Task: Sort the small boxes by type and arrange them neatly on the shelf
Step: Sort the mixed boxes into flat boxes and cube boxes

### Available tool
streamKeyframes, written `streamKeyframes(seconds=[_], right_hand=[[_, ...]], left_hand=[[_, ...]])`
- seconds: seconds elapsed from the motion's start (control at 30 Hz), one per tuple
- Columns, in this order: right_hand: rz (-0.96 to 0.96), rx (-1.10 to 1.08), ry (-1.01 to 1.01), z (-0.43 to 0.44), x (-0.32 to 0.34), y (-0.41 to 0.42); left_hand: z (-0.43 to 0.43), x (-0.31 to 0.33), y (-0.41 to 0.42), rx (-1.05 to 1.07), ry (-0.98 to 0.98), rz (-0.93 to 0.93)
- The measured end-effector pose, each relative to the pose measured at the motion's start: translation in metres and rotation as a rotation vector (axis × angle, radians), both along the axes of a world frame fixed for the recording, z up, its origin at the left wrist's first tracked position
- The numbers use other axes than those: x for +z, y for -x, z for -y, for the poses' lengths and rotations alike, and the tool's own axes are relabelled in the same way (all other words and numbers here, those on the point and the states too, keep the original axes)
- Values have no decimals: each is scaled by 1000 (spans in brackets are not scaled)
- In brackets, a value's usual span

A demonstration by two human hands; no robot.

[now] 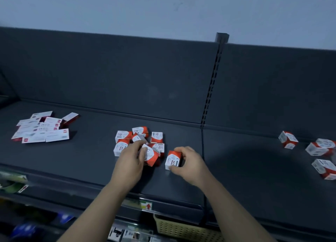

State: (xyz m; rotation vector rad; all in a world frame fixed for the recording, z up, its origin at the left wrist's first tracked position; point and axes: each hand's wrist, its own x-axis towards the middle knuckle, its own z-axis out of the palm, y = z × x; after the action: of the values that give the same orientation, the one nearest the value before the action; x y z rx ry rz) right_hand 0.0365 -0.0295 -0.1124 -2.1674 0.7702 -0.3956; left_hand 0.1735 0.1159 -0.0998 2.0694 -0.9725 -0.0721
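Note:
On the dark shelf (pixel 91 156) lies a loose cluster of red-and-white paper clip boxes (pixel 143 136) at the centre. My left hand (pixel 131 158) grips one tilted box (pixel 151 155) at the front of that cluster. My right hand (pixel 187 160) holds another paper clip box (pixel 173 160) standing just right of the cluster, fingers over its top and thumb at its lower corner. A pile of flat white-and-red boxes (pixel 42 128) lies at the left. Several more cube-shaped red-and-white boxes (pixel 288 139) are scattered at the far right.
A slotted upright post (pixel 211 89) divides the shelf's back panel. A beige perforated basket (pixel 181 229) sits on the lower level below the shelf edge. Price labels (pixel 145 204) run along the front rail. Blurred goods show at lower left.

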Motion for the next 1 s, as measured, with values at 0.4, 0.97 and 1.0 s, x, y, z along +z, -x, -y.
streamKeyframes(seconds=[0.4, 0.97, 1.0], right_hand=[[33, -115, -68, -3, 1, -29], [-34, -170, 23, -8, 14, 3], [-31, -175, 41, -7, 17, 8]], left_hand=[[23, 0, -46, -41, -45, -69], [17, 9, -23, -36, -94, 101], [21, 12, -22, -32, -90, 115]])
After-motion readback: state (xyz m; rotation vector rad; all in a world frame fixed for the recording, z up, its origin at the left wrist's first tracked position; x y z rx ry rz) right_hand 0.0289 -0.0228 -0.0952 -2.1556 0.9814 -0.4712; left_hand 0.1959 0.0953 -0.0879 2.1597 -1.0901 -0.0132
